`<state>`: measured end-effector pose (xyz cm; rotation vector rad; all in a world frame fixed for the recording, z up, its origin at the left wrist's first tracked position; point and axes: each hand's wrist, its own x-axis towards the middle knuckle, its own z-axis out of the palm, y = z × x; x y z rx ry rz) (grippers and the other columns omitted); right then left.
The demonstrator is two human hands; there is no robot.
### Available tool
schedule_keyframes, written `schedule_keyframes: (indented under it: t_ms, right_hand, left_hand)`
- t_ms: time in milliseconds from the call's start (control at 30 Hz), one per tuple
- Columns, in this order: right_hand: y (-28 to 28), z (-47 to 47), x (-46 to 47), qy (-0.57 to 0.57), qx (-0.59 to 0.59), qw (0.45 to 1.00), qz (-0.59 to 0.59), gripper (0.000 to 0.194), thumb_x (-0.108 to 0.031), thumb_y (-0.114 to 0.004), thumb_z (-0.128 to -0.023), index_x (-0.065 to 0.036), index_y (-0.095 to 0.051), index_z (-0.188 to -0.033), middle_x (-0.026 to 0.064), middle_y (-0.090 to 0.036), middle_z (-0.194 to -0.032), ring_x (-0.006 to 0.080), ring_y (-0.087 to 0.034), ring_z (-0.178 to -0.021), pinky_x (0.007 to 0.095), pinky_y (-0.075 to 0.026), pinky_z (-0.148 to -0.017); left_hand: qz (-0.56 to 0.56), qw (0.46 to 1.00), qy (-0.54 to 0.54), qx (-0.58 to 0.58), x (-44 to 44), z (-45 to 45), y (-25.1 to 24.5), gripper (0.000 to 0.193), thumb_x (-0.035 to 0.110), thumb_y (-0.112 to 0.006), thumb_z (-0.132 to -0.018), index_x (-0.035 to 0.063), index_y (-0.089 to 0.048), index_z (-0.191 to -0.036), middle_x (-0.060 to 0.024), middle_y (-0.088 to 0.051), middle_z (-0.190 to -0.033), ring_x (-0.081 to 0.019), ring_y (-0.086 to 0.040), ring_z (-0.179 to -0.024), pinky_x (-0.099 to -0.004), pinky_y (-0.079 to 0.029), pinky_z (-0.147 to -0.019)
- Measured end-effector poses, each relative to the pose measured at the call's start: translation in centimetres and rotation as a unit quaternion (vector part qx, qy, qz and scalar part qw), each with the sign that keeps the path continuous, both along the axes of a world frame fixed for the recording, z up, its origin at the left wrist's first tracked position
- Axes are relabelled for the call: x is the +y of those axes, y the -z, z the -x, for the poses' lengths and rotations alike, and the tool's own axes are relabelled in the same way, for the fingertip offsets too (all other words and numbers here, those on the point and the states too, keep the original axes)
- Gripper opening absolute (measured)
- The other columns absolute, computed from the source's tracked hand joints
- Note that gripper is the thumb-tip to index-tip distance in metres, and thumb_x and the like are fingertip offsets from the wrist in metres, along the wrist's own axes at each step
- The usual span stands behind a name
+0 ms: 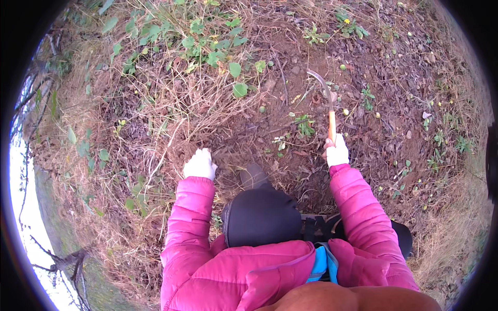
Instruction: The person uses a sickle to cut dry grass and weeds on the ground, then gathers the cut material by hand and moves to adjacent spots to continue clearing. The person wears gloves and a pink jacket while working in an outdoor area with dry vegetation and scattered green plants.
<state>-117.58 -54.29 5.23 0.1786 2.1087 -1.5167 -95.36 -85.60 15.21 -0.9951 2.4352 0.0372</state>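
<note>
In my right hand (337,151), which wears a white fingerless covering, is a sickle with an orange wooden handle (332,125). Its curved metal blade (324,86) points away from me and hooks left, just over bare soil. My left hand (200,165), in a white glove or wrap, is low at the edge of matted dry grass (190,124). Its fingers look curled, and brown stems or soil beside them are blurred. Whether that hand grips any grass is hidden. Between my hands, a dark boot (253,177) rests on the soil in front of my bent knee (262,217).
Green leafy plants (212,42) grow through the dry grass ahead. Small round green fruits (342,67) lie scattered over soil and dead leaves on the right. A thin twig (283,76) lies ahead. Bare branches (70,262) stand at the far left.
</note>
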Motion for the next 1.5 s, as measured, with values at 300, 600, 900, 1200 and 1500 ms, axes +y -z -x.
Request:
schedule_keyframes:
  t_ms: [300, 600, 900, 1200, 1500]
  right_hand:
    - [-1.8, 3.0, -3.0, -0.05, 0.005, 0.998, -0.036, 0.013, -0.013, -0.052, -0.09, -0.008, -0.05, -0.102, -0.0003, -0.049, -0.065, 0.0101, -0.046, -0.046, 0.0252, -0.039, -0.041]
    - [-2.0, 2.2, 0.1, -0.154, 0.104, 0.964, -0.193, 0.026, -0.021, -0.057, -0.086, -0.007, -0.051, -0.107, 0.0184, -0.056, -0.076, 0.033, -0.057, -0.066, 0.0393, -0.045, -0.061]
    - [-8.8, 9.9, -6.7, -0.216, 0.269, 0.898, -0.274, 0.038, -0.017, -0.055, -0.087, -0.012, -0.046, -0.124, 0.0184, -0.062, -0.092, 0.0311, -0.063, -0.08, 0.0363, -0.048, -0.071]
    - [-8.3, 19.9, -28.5, -0.388, 0.467, 0.759, -0.237, 0.048, -0.021, -0.048, -0.09, -0.027, -0.037, -0.136, 0.0191, -0.062, -0.095, 0.0365, -0.061, -0.083, 0.0446, -0.046, -0.077]
    - [-4.0, 12.5, -16.9, -0.313, 0.329, 0.852, -0.263, 0.066, -0.006, -0.053, -0.085, -0.026, -0.028, -0.142, 0.0213, -0.059, -0.09, 0.0378, -0.06, -0.076, 0.043, -0.047, -0.067]
  left_hand:
    - [0.027, 0.944, 0.231, 0.233, -1.8, 20.6, -1.6, 0.067, 0.022, -0.075, -0.068, 0.0079, -0.045, -0.127, -0.0107, -0.046, -0.132, -0.0263, -0.044, -0.122, -0.0423, -0.039, -0.1]
    - [0.061, 0.952, 0.103, 0.282, -7.1, 31.8, 3.0, 0.09, 0.036, -0.076, -0.069, 0.0036, -0.027, -0.138, -0.0142, -0.036, -0.14, -0.028, -0.037, -0.129, -0.0408, -0.037, -0.102]
    - [-0.155, 0.978, 0.012, 0.138, -13.8, 33.6, 9.2, 0.045, 0.034, -0.064, -0.08, 0.0067, -0.053, -0.115, -0.0147, -0.058, -0.119, -0.0305, -0.056, -0.109, -0.0403, -0.044, -0.093]
    - [-0.176, 0.962, 0.087, 0.191, -15.6, 32.9, 8.1, 0.039, 0.034, -0.05, -0.085, 0.0061, -0.053, -0.112, -0.0162, -0.057, -0.115, -0.0322, -0.054, -0.108, -0.0433, -0.042, -0.092]
    - [-0.177, 0.963, 0.1, 0.176, -14.0, 32.6, 8.6, 0.038, 0.034, -0.051, -0.083, 0.0095, -0.055, -0.112, -0.0129, -0.058, -0.116, -0.031, -0.055, -0.109, -0.0445, -0.043, -0.091]
